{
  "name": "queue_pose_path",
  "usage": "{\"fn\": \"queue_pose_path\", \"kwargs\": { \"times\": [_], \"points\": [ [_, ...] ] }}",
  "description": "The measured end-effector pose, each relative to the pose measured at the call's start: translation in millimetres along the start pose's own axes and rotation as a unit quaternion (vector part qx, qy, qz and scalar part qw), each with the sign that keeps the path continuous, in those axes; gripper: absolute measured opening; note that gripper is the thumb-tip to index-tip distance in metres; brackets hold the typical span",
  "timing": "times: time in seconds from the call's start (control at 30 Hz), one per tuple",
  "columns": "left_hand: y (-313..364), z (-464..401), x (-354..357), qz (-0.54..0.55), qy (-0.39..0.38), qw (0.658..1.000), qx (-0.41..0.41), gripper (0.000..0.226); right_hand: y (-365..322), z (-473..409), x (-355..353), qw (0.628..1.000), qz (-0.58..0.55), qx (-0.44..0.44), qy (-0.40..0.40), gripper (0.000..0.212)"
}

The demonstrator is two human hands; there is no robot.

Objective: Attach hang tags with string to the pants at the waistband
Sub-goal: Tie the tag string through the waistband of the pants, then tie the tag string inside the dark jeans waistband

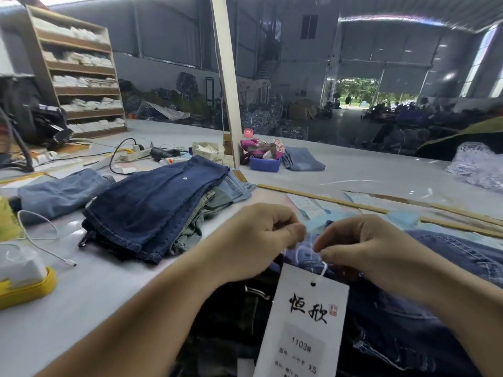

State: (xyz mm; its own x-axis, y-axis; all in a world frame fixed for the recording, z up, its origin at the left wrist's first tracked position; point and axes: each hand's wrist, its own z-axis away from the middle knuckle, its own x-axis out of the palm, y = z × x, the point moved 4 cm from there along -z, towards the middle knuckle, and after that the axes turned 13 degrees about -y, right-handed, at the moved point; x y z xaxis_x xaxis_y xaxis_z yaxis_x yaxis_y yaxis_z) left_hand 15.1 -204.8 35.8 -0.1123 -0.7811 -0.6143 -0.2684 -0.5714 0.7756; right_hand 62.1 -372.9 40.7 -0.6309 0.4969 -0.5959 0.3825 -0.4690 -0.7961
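A white hang tag with black characters and "1103#" lies on dark blue jeans in front of me. A thin white string runs up from the tag's punched hole. My right hand pinches that string between thumb and fingertips just above the tag. My left hand hovers close beside it with fingers curled and thumb against forefinger, apparently pinching the string's other end, which is too fine to see clearly. The waistband under my hands is mostly hidden.
A stack of folded jeans lies to the left on the grey table. A yellow-based box and white cable sit at far left. Wooden strips, a blue tray, a power strip and shelving stand beyond.
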Motion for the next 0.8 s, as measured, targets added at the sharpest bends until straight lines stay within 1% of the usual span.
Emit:
{"fn": "queue_pose_path", "kwargs": {
  "times": [0.03, 0.1, 0.13, 0.2, 0.27, 0.33, 0.4, 0.47, 0.57, 0.63, 0.67, 0.7, 0.73, 0.8],
  "points": [
    [-5.8, -2.7, -13.5, -0.018, 0.015, 1.000, -0.015, 0.017, -6.1, -3.8, -3.3, 0.999, 0.048, 0.021, -0.007, 0.015],
    [-25.8, -10.2, -39.5, -0.073, 0.059, 0.994, -0.060, 0.018, -21.5, -14.1, -9.5, 0.989, 0.140, 0.043, -0.010, 0.008],
    [-41.4, -14.8, -50.1, -0.089, 0.073, 0.989, -0.095, 0.017, -29.7, -20.3, -10.4, 0.982, 0.181, 0.046, -0.010, 0.006],
    [-83.5, -24.5, -66.1, -0.128, 0.075, 0.972, -0.180, 0.015, -42.7, -35.2, -6.0, 0.971, 0.231, 0.048, -0.022, 0.004],
    [-132.1, -30.7, -80.3, -0.193, 0.063, 0.942, -0.266, 0.017, -50.2, -52.8, 3.3, 0.958, 0.280, 0.051, -0.044, 0.008],
    [-175.7, -32.8, -95.6, -0.274, 0.054, 0.898, -0.339, 0.022, -54.8, -73.0, 15.7, 0.941, 0.330, 0.038, -0.065, 0.017],
    [-215.0, -36.4, -111.6, -0.334, 0.051, 0.853, -0.399, 0.032, -56.9, -95.4, 27.0, 0.937, 0.339, 0.014, -0.088, 0.020],
    [-250.6, -42.8, -127.2, -0.358, 0.068, 0.820, -0.441, 0.042, -57.4, -117.7, 34.4, 0.934, 0.343, -0.009, -0.103, 0.018],
    [-304.9, -52.8, -151.4, -0.343, 0.115, 0.796, -0.485, 0.068, -53.2, -154.2, 40.5, 0.931, 0.343, -0.025, -0.123, 0.020],
    [-339.4, -59.4, -164.2, -0.338, 0.118, 0.773, -0.523, 0.088, -48.8, -177.3, 39.7, 0.934, 0.335, -0.031, -0.118, 0.025],
    [-355.2, -63.5, -169.8, -0.347, 0.109, 0.758, -0.541, 0.093, -45.6, -189.1, 38.8, 0.936, 0.331, -0.033, -0.118, 0.025],
    [-365.8, -67.0, -175.9, -0.363, 0.105, 0.744, -0.551, 0.092, -42.7, -199.7, 38.5, 0.936, 0.327, -0.035, -0.124, 0.024],
    [-373.4, -70.8, -183.2, -0.384, 0.110, 0.733, -0.551, 0.084, -39.5, -210.5, 39.2, 0.936, 0.323, -0.036, -0.136, 0.024],
    [-379.0, -77.4, -198.9, -0.425, 0.118, 0.723, -0.532, 0.055, -30.5, -226.9, 43.2, 0.933, 0.318, -0.024, -0.166, 0.028]
  ]
}}
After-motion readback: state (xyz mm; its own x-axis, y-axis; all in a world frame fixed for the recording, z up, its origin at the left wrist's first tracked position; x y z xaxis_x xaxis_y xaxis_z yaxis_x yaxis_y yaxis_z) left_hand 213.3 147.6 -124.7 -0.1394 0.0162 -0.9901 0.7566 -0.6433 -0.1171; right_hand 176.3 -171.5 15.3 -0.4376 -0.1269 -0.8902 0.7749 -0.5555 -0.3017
